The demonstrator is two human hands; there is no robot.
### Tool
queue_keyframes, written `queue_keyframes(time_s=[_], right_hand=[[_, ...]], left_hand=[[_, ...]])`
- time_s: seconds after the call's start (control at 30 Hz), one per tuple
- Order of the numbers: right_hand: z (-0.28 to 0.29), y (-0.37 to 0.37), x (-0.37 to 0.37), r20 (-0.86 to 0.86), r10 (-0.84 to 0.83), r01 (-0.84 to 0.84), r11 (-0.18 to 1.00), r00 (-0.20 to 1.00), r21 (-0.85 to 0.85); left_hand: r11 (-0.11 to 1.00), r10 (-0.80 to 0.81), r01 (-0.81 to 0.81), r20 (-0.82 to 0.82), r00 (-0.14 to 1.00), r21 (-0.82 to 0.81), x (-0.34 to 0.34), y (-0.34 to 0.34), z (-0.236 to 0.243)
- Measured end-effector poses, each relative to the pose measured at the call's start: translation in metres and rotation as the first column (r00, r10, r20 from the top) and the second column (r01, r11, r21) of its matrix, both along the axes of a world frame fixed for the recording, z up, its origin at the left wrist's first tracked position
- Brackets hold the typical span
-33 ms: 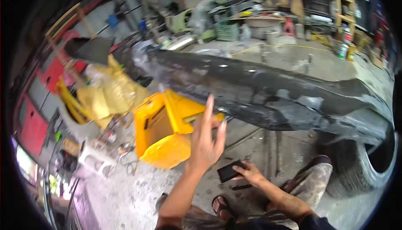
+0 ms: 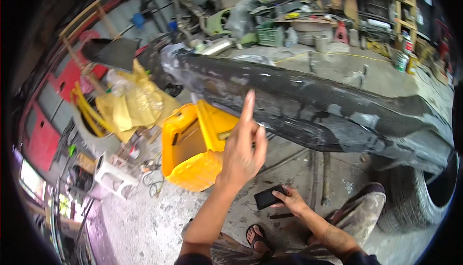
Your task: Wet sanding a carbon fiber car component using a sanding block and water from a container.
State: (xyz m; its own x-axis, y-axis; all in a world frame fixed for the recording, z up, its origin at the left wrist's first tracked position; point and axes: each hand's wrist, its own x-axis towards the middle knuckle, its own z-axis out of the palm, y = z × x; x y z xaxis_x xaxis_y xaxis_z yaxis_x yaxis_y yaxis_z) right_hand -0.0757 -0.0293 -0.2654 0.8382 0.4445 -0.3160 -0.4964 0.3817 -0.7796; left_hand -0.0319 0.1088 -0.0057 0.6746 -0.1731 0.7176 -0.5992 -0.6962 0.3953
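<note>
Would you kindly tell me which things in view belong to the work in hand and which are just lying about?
Apparently in use:
black block, held in the right hand;
long dark panel, behind the left hand.

Apparently lying about:
yellow bin;
green crate;
white stool.

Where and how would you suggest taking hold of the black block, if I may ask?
Probably pinch the black block by its left end, coming from the left: that flat, roughly rectangular part juts free, while the right hand grips the right end.
</note>
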Motion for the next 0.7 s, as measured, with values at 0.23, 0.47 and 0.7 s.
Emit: queue_keyframes(time_s=[0.23, 0.47, 0.7], right_hand=[[-0.001, 0.019, -0.004, 0.066, 0.084, -0.084, 0.996, 0.994, 0.003], [-0.003, 0.016, -0.008, 0.019, 0.06, -0.061, 0.997, 0.998, 0.048], [0.042, 0.013, -0.004, 0.016, -0.007, 0.007, 1.0, 1.0, -0.006]], left_hand=[[0.932, 0.276, -0.246, -0.08, 0.958, 0.268, 0.014, -0.018, 0.04], [0.905, 0.162, -0.133, -0.038, 0.986, 0.404, -0.015, -0.034, 0.027], [0.999, -0.019, 0.036, -0.483, 0.876, 0.027, -0.063, 0.042, -0.115]])
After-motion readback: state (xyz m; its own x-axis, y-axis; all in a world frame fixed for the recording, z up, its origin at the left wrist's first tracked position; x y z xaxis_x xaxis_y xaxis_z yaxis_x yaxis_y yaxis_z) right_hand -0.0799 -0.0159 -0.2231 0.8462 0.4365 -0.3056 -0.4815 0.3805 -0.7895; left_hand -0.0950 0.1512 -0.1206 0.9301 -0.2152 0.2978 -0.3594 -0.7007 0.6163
